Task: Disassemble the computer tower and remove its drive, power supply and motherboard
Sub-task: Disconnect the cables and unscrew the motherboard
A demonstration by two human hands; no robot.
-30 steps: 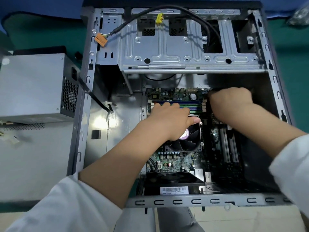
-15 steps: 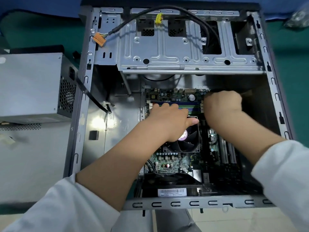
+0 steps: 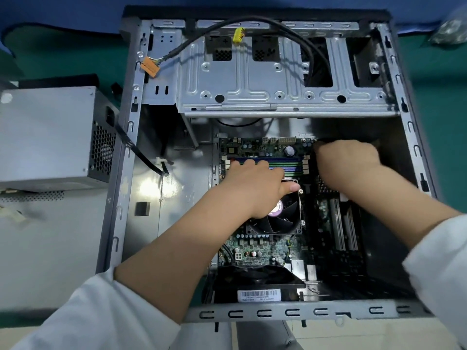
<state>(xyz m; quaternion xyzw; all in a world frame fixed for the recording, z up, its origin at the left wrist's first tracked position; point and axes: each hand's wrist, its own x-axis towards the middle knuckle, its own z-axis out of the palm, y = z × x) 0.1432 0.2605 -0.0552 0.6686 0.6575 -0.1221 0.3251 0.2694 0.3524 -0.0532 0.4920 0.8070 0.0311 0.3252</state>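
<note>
The open computer tower (image 3: 131, 152) lies on its side with the green motherboard (image 3: 255, 251) still inside. My left hand (image 3: 252, 188) lies on the black CPU fan (image 3: 283, 218). Its fingers curl over the fan's far edge by the memory slots (image 3: 288, 165), and its thumb points right along the fan's top. My right hand (image 3: 346, 162) is at the board's far right corner, fingers curled down over the edge; the fingertips are hidden. The grey power supply (image 3: 48, 132) stands outside the case at the left. The drive cage (image 3: 252, 79) at the far end holds nothing.
A black cable with an orange plug (image 3: 149, 67) and a yellow plug (image 3: 238, 34) hangs over the drive cage. A flat black cable (image 3: 141, 155) crosses the case's left wall. The case's removed side panel (image 3: 50, 248) lies at the left under the power supply.
My right hand has slid left from the case's right side to the motherboard's far right corner. My left hand has stayed on the CPU fan.
</note>
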